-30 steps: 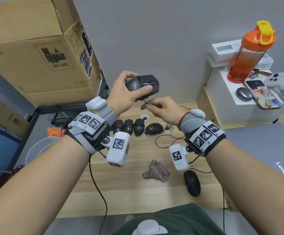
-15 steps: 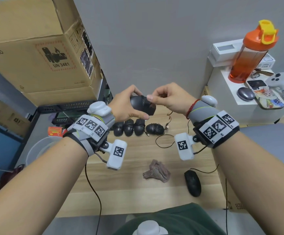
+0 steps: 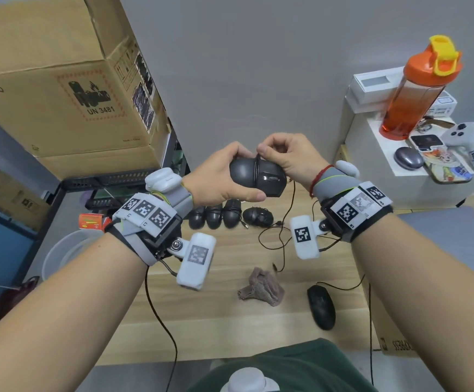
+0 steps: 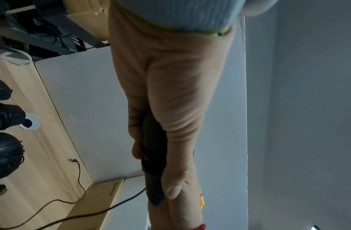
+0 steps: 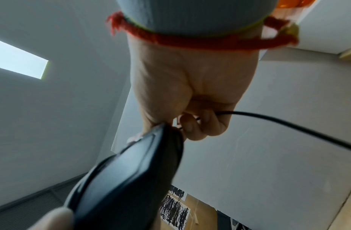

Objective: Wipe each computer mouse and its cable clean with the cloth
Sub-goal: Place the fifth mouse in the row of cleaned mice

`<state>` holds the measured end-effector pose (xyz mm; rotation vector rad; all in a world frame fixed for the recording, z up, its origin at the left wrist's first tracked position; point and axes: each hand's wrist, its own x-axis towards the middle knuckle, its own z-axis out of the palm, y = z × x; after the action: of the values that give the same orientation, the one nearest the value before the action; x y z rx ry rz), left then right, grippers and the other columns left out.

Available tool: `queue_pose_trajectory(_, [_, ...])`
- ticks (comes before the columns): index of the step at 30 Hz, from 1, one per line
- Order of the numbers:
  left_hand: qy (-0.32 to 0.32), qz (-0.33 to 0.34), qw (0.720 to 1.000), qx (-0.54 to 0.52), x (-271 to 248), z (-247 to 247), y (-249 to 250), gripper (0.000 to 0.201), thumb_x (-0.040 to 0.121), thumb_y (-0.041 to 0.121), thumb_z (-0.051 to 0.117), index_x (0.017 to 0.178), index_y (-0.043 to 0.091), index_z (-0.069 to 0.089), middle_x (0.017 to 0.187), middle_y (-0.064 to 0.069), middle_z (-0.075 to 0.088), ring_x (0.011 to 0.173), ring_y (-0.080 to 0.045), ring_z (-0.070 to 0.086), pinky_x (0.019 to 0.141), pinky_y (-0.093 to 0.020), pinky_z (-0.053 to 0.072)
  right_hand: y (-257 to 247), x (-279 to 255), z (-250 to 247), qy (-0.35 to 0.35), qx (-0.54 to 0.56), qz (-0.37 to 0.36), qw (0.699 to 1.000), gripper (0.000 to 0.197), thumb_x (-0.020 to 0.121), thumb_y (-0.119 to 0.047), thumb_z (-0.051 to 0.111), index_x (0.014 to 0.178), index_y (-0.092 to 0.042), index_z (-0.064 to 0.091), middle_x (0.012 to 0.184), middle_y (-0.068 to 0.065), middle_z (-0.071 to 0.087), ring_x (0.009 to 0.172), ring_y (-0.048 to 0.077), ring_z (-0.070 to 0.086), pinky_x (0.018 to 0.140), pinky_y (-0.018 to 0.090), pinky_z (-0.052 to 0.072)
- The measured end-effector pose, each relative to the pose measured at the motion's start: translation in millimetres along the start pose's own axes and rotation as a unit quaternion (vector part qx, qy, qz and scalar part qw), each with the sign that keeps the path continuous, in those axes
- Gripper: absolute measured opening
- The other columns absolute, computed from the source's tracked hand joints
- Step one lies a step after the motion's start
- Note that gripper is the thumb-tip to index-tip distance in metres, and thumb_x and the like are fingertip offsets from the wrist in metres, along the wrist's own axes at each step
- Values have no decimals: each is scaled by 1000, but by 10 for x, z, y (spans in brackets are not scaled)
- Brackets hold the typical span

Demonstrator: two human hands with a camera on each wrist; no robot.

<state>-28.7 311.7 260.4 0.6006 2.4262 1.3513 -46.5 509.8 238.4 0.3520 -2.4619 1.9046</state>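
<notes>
The wooden desk (image 3: pixel 216 329) lies well below both raised hands. The left hand (image 3: pixel 216 176) grips a black mouse (image 3: pixel 255 176) from its left side, fingers curled round the body. The right hand (image 3: pixel 289 157), just right of and above that mouse, pinches its cable (image 3: pixel 288 213) where it wraps over the top. The cloth (image 3: pixel 261 287) lies crumpled on the desk below them.
</notes>
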Motion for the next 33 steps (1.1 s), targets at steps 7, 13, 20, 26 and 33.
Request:
queue_pose_trajectory(7, [72, 29, 989, -124, 1, -36, 126, 73, 71, 12, 90, 135, 16, 56, 128, -1, 63, 107, -10, 68, 97, -25, 53, 134, -164, 91, -20, 9, 69, 997, 24, 92, 0, 55, 75, -17, 62, 55, -3, 52, 45, 12, 36, 46, 22, 30])
queue_pose_trajectory(13, [211, -9, 975, -73, 178, -57, -139, 68, 69, 25, 94, 127, 13, 61, 115, -3, 70, 101, -15, 67, 98, -41, 55, 41, -256, 263, -105, -75, 37, 991, 25, 101, -23, 53, 98, -10, 74, 55, -2, 47, 42, 2, 38, 48, 10, 32])
queue_pose_trajectory(20, [80, -45, 986, 139, 124, -191, -272, 87, 52, 52, 92, 128, 24, 60, 116, 5, 66, 107, -17, 64, 94, -29, 49, -93, -241, 107, -103, -110, 16, 988, 23, 95, -28, 64, 80, -13, 74, 47, -11, 42, 46, 3, 34, 48, 12, 26])
queue_pose_trajectory(26, [-35, -29, 977, 210, 64, -67, -258, 73, 64, 49, 93, 129, 33, 62, 119, 4, 64, 109, -16, 62, 99, -38, 50, -189, -59, -16, -50, -96, -33, 994, 20, 95, -24, 64, 75, -22, 69, 61, -5, 51, 57, 1, 38, 60, 17, 34])
queue_pose_trajectory(33, [-18, 3, 996, 84, 52, 9, -33, 75, 69, 24, 94, 132, 21, 53, 115, 9, 64, 98, 2, 62, 89, -15, 46, 59, 35, -123, -4, -83, -8, 996, 23, 95, -23, 63, 73, -25, 64, 60, -17, 61, 60, -4, 50, 65, 16, 40])
